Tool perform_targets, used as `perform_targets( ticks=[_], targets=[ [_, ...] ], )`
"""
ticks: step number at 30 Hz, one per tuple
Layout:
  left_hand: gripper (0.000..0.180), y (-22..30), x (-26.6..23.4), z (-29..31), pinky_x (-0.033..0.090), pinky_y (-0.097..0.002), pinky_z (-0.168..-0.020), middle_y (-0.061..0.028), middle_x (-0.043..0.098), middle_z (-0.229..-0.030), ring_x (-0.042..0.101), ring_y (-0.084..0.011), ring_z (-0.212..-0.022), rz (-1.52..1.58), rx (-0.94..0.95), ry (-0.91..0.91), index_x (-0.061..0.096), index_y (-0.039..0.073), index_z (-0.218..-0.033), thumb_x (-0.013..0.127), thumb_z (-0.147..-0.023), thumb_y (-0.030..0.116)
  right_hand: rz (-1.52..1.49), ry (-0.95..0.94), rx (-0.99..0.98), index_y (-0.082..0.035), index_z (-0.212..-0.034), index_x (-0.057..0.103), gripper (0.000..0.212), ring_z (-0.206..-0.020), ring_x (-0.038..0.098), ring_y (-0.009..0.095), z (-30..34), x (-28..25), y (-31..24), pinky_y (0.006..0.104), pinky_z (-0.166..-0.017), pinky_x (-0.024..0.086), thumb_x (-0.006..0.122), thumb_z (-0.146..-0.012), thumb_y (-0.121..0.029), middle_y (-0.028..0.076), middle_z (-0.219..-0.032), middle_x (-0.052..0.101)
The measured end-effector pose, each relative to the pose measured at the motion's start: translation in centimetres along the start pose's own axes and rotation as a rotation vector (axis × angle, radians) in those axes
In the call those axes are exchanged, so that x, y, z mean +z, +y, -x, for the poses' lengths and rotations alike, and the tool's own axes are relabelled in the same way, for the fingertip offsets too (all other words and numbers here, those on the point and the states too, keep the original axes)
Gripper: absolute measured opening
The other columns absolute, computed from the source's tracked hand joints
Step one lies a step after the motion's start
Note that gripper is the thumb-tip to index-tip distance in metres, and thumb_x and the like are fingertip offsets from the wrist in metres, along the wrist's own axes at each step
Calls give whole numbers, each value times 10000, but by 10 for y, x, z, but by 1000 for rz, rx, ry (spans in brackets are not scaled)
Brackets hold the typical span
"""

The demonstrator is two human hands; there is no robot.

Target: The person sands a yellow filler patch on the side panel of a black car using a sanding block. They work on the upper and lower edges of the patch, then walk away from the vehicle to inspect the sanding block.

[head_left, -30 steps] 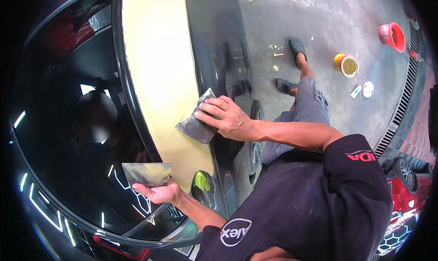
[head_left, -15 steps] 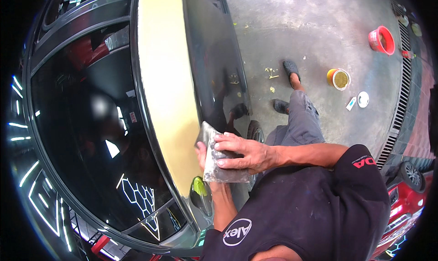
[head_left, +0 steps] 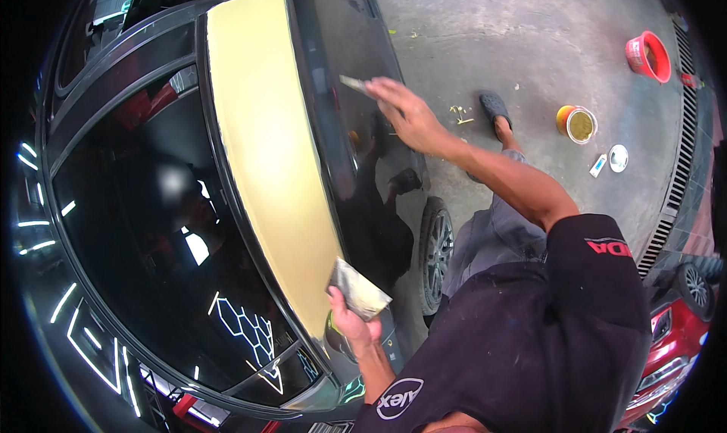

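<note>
My left hand [head_left: 354, 325] grips a flat rectangular putty spreader [head_left: 360, 290], dark with pale yellow smears on its face. It is held beside the lower end of a long pale-yellow coated strip [head_left: 265, 156] on a dark car. Farther up, my right hand [head_left: 405, 111] is over the car's dark side panel [head_left: 341, 62]. Its fingers hold a thin, flat putty spreader [head_left: 354, 84], seen almost edge-on, pointing toward the yellow strip. The spreader in the right hand appears apart from the strip.
Dark glass [head_left: 144, 228] borders the strip on the left. A car wheel [head_left: 437, 255] is near my legs. On the concrete floor stand an open putty tin [head_left: 577, 125], a white lid [head_left: 619, 158], a small tube [head_left: 597, 165] and a red bucket [head_left: 648, 56]. A drain grate [head_left: 674, 183] runs at right.
My hands were together over the spreaders. Now the right hand has moved up and away with one, while the left keeps the other, lower down. The view has shifted slightly.
</note>
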State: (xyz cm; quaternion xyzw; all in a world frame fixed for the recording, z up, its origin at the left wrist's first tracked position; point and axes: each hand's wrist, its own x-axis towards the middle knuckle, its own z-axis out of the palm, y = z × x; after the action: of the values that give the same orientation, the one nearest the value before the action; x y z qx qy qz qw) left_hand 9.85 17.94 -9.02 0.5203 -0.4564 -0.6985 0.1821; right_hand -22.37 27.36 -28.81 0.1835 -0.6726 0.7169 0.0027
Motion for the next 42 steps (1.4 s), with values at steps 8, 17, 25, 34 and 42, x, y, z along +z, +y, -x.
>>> perform_targets(
  ticks=[8,17,25,34,42],
  targets=[
    [420,-57,-12,11,591,-408,-919,-93,674,-1186,706,-238,-1036,-103,-81,154,532,51,-1351,541,-1077,368,58,139,-190,-109,-1414,606,463,-1349,555,358,-153,50,49,402,-1121,463,579,-966,8,159,-1427,609],
    [415,-68,2,3,576,-402,-957,-97,667,-1247,687,-231,-1110,-133,-89,236,525,41,-1369,553,-1079,336,14,171,-356,-140,-1407,621,566,-1345,557,351,-222,85,83,411,-1140,453,588,-876,55,142,-1424,616],
    [434,-65,11,-9,571,-415,-979,-120,645,-1279,676,-241,-1139,-161,-154,254,484,25,-1411,537,-1087,309,134,20,-453,-156,-1432,601,724,-1421,479,326,-212,92,102,419,-1210,371,640,-772,141,82,-1494,563],
    [420,-68,3,-6,561,-414,-993,-114,640,-1299,665,-239,-1167,-177,-140,263,501,31,-1410,519,-1092,306,157,-139,-498,-172,-1451,589,759,-1457,450,316,-139,96,100,495,-1192,353,714,-754,103,58,-1534,535],
    [474,-78,-26,3,578,-393,-949,-144,620,-1310,679,-249,-1128,-167,-124,246,465,-8,-1413,548,-1083,321,173,-271,-534,-213,-1459,589,813,-1479,429,309,-62,96,86,534,-1188,351,626,-735,154,35,-1557,519]
  ],
)
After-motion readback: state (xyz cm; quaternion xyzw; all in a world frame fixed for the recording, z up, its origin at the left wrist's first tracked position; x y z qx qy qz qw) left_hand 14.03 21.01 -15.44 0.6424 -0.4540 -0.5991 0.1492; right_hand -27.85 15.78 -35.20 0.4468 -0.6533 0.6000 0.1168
